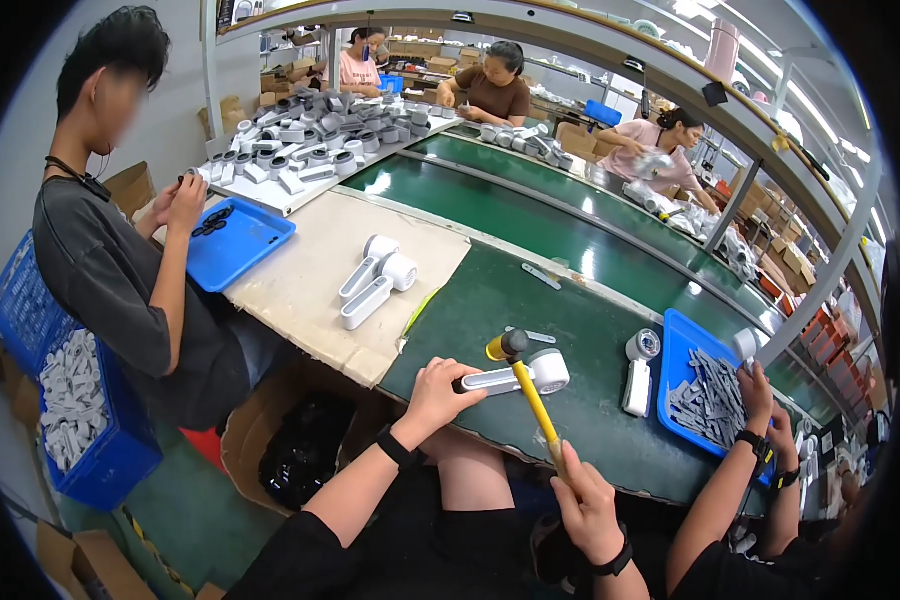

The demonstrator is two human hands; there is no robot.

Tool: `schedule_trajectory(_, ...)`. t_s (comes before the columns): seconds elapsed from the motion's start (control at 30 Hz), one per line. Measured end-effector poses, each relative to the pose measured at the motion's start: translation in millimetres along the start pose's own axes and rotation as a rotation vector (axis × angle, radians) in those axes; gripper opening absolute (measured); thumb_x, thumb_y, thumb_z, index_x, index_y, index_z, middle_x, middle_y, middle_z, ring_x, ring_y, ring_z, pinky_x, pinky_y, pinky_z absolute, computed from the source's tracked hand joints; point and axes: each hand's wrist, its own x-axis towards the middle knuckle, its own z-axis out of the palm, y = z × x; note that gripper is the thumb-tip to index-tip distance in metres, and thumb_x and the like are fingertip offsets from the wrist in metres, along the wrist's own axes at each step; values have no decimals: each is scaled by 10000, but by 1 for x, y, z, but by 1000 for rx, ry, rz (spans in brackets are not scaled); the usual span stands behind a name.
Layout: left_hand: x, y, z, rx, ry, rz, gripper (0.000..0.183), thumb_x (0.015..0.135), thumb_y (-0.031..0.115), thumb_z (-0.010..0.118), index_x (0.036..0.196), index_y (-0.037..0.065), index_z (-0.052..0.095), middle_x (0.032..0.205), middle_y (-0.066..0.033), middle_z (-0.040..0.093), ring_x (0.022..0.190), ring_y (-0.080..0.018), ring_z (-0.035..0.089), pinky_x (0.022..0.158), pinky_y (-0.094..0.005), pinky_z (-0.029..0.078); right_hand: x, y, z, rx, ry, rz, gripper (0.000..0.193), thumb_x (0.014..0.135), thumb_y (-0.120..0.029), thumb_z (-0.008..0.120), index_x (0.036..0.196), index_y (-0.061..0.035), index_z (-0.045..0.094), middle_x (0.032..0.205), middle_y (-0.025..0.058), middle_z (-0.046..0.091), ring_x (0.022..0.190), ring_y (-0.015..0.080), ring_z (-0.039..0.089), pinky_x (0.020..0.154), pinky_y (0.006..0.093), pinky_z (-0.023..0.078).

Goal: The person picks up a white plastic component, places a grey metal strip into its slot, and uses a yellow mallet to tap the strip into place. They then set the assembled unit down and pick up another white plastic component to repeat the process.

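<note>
My left hand (442,398) is closed around the handle end of a white handheld device with a round head (551,371), which lies on the green worktop. My right hand (587,502) grips the yellow handle of a mallet (536,408). The mallet's black and yellow head is over the device's handle; whether they touch I cannot tell. Behind it lie two slim grey-and-white strips (541,277). A similar white device (639,372) lies to the right, and two more (370,302) rest on the cardboard sheet to the left.
To the right, a co-worker's hands are at a blue tray (676,338) of grey strips. At left, another person works over a blue tray (238,262) with black pieces. A green conveyor (490,200) runs behind. A cardboard box (238,450) stands below the table edge.
</note>
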Motion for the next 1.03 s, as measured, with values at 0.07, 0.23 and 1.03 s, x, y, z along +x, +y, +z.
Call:
schedule_trajectory(0.07,-1,-3,0,0,-2,1,303,694,218,817,957,84,748,794,-41,640,841,-255,566,782,-368,482,2,6,4,-59,-107,-3,535,848,-15,648,1369,-55,533,752,165,551,656,323,566,624,378,460)
schedule_trajectory(0.23,0,-3,2,-9,21,0,229,690,256,785,870,132,718,761,-26,583,871,-261,559,769,-397,441,8,-5,-3,-75,-135,15,532,847,-1,650,1364,-50,537,746,153,532,646,300,554,614,363,453)
schedule_trajectory(1.03,-1,0,-4,-10,-94,-95,342,703,300,813,999,138,761,870,-21,670,954,-232,570,925,-389,429,-11,15,-7,-144,-78,40,526,847,8,651,1361,-34,545,782,129,563,685,230,580,647,333,464)
